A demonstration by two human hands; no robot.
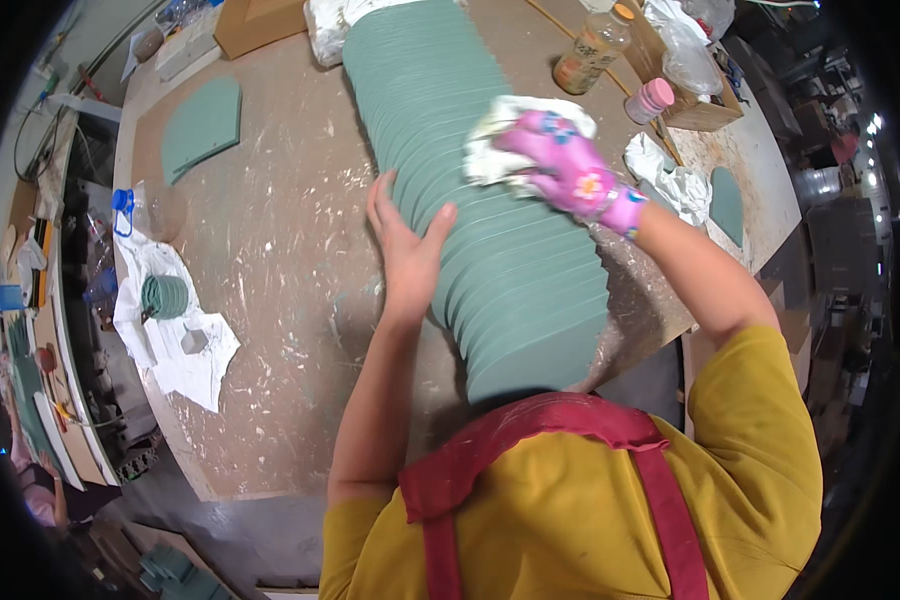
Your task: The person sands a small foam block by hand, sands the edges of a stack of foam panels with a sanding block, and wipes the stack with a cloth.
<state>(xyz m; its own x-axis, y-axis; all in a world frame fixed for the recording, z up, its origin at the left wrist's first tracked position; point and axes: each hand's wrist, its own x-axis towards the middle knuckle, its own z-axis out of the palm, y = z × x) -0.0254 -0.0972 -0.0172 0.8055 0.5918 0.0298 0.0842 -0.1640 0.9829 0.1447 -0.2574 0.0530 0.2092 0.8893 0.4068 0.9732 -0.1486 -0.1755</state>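
A long row of overlapping green flat pieces with rounded ends (510,250) stretches away from my body across the table. My bare left hand (410,245) rests against its left side, thumb and fingers apart, gripping nothing. On my right hand (570,170) is a pink flowered glove. Its fingers press a crumpled white cloth (490,150) onto the top of the row, toward the right edge. The fingertips are partly hidden in the cloth's folds.
A single green piece (202,125) lies at the table's left. Below it, a white sheet (195,370) bears a small green roll (164,297). At right are a glass bottle (592,55), a pink-capped bottle (650,100), a crumpled white cloth (685,185) and a cardboard box (705,115).
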